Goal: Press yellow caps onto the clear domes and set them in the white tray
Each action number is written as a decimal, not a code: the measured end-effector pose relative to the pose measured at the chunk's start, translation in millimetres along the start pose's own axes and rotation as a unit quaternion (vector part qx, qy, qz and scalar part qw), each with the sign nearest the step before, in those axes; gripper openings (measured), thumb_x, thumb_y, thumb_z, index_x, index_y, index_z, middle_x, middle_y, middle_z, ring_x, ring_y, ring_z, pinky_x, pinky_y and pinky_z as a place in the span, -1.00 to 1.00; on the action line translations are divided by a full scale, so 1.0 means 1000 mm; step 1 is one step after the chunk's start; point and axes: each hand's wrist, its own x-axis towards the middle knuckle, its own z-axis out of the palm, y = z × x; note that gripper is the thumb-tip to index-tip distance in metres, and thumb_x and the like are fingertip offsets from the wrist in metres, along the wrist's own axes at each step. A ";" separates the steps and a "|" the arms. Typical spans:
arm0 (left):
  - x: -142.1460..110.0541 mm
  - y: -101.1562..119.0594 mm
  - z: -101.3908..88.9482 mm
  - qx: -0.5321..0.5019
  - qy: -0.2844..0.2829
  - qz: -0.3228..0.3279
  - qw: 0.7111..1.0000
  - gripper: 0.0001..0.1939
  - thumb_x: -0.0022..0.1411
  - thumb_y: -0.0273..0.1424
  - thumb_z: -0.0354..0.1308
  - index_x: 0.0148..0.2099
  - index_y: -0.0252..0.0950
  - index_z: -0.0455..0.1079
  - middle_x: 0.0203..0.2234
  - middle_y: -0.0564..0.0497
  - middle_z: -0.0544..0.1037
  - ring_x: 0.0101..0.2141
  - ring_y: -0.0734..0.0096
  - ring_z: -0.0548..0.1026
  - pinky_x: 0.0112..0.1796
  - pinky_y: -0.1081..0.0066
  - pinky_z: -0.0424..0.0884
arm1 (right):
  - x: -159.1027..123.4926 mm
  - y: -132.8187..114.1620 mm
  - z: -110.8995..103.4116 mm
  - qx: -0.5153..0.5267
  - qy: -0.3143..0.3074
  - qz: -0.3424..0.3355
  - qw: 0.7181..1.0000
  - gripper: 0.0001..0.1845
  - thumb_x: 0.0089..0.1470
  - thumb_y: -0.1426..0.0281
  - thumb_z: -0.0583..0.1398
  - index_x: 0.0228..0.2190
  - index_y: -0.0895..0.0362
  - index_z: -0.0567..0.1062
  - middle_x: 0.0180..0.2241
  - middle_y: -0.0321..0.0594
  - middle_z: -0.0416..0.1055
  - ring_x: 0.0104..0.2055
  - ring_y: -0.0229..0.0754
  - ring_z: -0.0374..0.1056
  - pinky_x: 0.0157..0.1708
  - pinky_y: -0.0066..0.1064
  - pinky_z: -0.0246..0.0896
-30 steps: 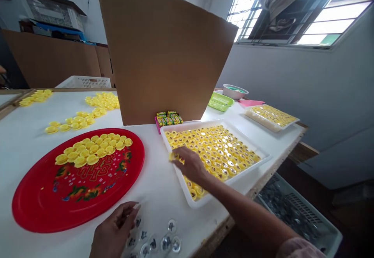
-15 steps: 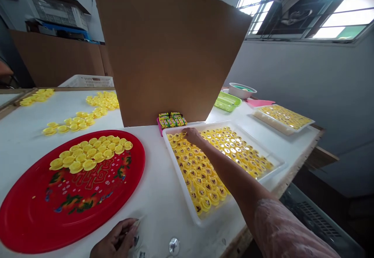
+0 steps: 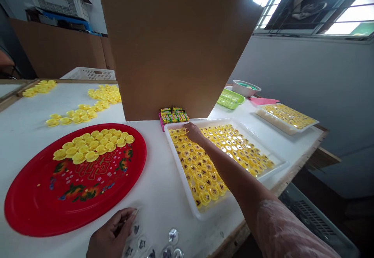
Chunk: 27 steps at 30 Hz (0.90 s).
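Observation:
My left hand (image 3: 112, 234) is closed at the table's front edge, pinching the corner of a clear sheet of round stickers (image 3: 142, 243) with dark printed shapes. Beside the sheet lie loose clear round pieces (image 3: 173, 236). My right hand (image 3: 193, 132) reaches into the far left corner of a white tray (image 3: 187, 195), its fingers bent down on a small round yellow piece (image 3: 183, 130). Rows of similar yellow pieces (image 3: 201, 172) with dark marks on top fill much of the tray. To the left, plain yellow pieces (image 3: 93, 145) sit on a red round tray (image 3: 32, 207).
A tall cardboard panel (image 3: 178, 51) stands behind the tray, with a pink container of small yellow-green boxes (image 3: 174, 115) at its foot. More yellow pieces (image 3: 105, 94) lie at back left. A green basket (image 3: 230, 99), a bowl (image 3: 246, 89) and another filled tray (image 3: 288, 117) are at right.
The whole view has shifted slightly. More of the clear sticker sheet shows below my left hand. My right hand stays at the same corner of the white tray.

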 end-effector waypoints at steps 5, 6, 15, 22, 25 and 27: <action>-0.003 0.011 -0.019 0.036 0.024 0.048 0.998 -0.60 0.02 -0.02 0.11 -0.23 -0.19 0.47 -0.62 0.09 0.50 -0.54 0.36 0.47 -0.51 0.53 0.34 | -0.038 -0.042 -0.028 0.027 0.023 -0.022 0.999 -0.54 0.03 0.57 0.12 0.02 0.24 0.35 0.04 0.00 0.27 -0.08 -0.11 0.34 -0.05 -0.31 0.24; -0.004 0.013 -0.022 0.043 0.028 0.069 0.996 -0.61 0.06 -0.04 0.09 -0.20 -0.20 0.47 -0.60 0.08 0.51 -0.51 0.36 0.48 -0.48 0.52 0.35 | -0.054 -0.058 -0.034 0.040 0.029 -0.039 0.998 -0.56 0.08 0.53 0.09 0.03 0.21 0.33 0.05 -0.03 0.25 -0.04 -0.10 0.31 -0.02 -0.30 0.22; -0.024 0.015 -0.020 0.196 -0.094 0.227 0.949 -0.79 0.18 -0.32 0.04 -0.23 -0.20 0.48 -0.29 0.04 0.54 -0.34 0.34 0.47 -0.29 0.42 0.30 | -0.234 -0.165 -0.041 0.086 -0.205 -0.250 0.943 -0.69 0.08 0.56 0.06 -0.15 0.12 0.45 -0.22 -0.14 0.46 -0.18 -0.14 0.38 -0.22 -0.36 0.31; -0.036 0.008 -0.014 0.227 -0.105 0.247 0.936 -0.79 0.22 -0.36 0.02 -0.20 -0.22 0.47 -0.30 0.02 0.53 -0.30 0.31 0.46 -0.25 0.39 0.29 | -0.259 -0.149 -0.017 0.026 -0.232 -0.224 0.946 -0.55 -0.11 0.71 0.07 -0.18 0.15 0.45 -0.15 -0.10 0.39 -0.13 -0.12 0.31 -0.15 -0.33 0.26; -0.038 0.009 -0.014 0.230 -0.094 0.240 0.938 -0.80 0.21 -0.36 0.03 -0.20 -0.23 0.46 -0.32 0.01 0.53 -0.31 0.29 0.45 -0.27 0.39 0.29 | -0.258 -0.150 -0.006 0.022 -0.237 -0.216 0.947 -0.64 -0.06 0.70 0.06 -0.26 0.15 0.47 -0.21 -0.12 0.40 -0.18 -0.16 0.33 -0.20 -0.39 0.25; -0.038 0.012 -0.013 0.225 -0.094 0.237 0.940 -0.80 0.21 -0.36 0.03 -0.20 -0.24 0.46 -0.32 0.01 0.52 -0.32 0.30 0.45 -0.27 0.39 0.29 | -0.255 -0.152 0.002 0.028 -0.231 -0.197 0.952 -0.70 -0.01 0.68 0.05 -0.33 0.15 0.48 -0.27 -0.15 0.40 -0.22 -0.20 0.33 -0.25 -0.44 0.24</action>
